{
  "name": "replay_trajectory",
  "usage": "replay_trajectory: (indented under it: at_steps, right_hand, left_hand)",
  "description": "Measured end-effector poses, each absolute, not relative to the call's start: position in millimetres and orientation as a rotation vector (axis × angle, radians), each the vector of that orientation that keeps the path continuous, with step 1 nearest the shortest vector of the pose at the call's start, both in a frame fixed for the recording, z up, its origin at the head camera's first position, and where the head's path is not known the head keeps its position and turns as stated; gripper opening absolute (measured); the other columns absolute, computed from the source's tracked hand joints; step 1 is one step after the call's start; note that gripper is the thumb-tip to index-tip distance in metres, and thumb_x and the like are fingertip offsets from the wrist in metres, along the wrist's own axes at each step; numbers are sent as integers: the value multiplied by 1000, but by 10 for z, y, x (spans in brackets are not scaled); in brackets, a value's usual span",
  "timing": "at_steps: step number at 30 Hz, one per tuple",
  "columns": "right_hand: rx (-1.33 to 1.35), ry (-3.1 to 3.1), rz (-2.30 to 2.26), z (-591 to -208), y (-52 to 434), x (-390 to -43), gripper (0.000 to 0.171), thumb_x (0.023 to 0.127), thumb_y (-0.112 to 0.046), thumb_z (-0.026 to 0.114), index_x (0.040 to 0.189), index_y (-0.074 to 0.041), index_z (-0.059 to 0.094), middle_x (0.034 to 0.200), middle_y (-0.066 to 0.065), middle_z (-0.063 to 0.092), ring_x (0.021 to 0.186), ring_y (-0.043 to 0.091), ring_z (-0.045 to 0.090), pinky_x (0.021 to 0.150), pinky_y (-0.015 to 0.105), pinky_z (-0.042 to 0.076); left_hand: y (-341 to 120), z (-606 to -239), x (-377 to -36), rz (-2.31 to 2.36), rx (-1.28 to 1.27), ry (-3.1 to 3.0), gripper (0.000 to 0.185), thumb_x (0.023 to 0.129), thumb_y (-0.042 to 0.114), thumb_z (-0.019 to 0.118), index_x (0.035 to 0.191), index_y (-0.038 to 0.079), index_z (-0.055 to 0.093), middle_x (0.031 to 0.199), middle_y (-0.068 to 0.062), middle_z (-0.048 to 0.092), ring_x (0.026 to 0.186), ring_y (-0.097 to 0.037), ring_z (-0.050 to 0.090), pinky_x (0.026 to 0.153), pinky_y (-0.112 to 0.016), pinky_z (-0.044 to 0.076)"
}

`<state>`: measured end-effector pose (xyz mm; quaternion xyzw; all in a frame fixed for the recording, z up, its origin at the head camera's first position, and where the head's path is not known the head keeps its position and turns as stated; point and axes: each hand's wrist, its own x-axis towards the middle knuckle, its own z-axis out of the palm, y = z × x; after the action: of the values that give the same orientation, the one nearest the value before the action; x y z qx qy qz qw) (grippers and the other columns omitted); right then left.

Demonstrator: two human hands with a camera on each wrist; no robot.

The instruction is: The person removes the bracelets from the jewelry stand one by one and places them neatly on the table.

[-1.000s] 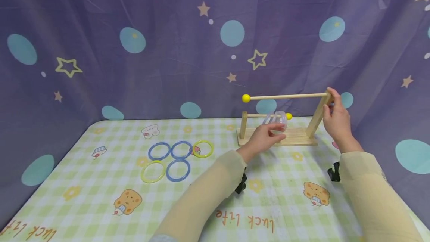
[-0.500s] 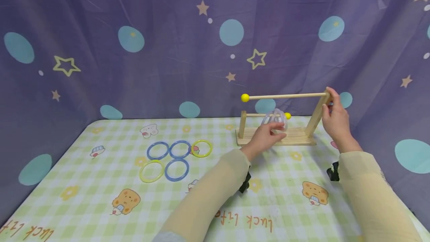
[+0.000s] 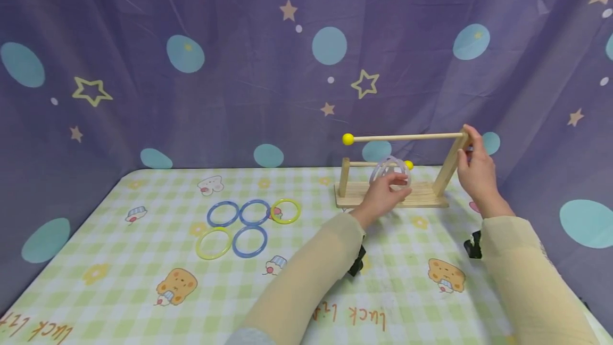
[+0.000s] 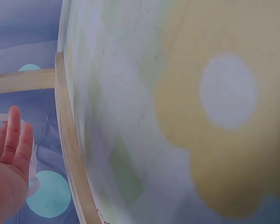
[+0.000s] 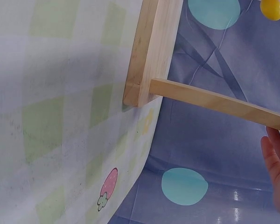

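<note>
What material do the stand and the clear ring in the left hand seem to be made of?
The stand looks like unpainted light wood: pale tan, with visible grain in the right wrist view. The clear ring held by the left hand seems to be smooth transparent plastic, since the backdrop shows through it.

clear plastic rings (image 3: 391,172), a small bunch, stand upright on the lower rod of the wooden rack (image 3: 392,196), near its yellow-ball end; rack sits at far right of table, flat base, short post left, tall tilted post right w/ long upper rod.
</note>
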<state>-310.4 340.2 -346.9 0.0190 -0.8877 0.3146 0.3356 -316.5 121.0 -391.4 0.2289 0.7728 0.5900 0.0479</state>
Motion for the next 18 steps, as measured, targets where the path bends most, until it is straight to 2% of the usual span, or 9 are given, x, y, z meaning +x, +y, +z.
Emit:
replay_trajectory:
  at_steps: [10, 18]
  right_hand:
    - [45, -2325, 823, -3475, 3403, -3107, 54, 101, -6, 41, 151, -20, 27, 126, 30, 51, 102, 49, 54, 77, 63, 39]
    - [35, -2329, 825, -3468, 3395, -3096, 54, 101, -6, 41, 151, -20, 27, 126, 30, 51, 102, 48, 55, 76, 61, 40]
  left_hand:
    - [1243, -3894, -3174, 1837, 647, 2499, 17, 91, 13, 70, 107, 6, 68, 89, 4, 64, 62, -4, 54, 58, -17, 48]
    - [1253, -3871, -3180, 1856, 645, 2557, 11, 90, 9, 71, 100, 5, 67, 83, 3, 62, 61, -2, 51, 58, -15, 45]
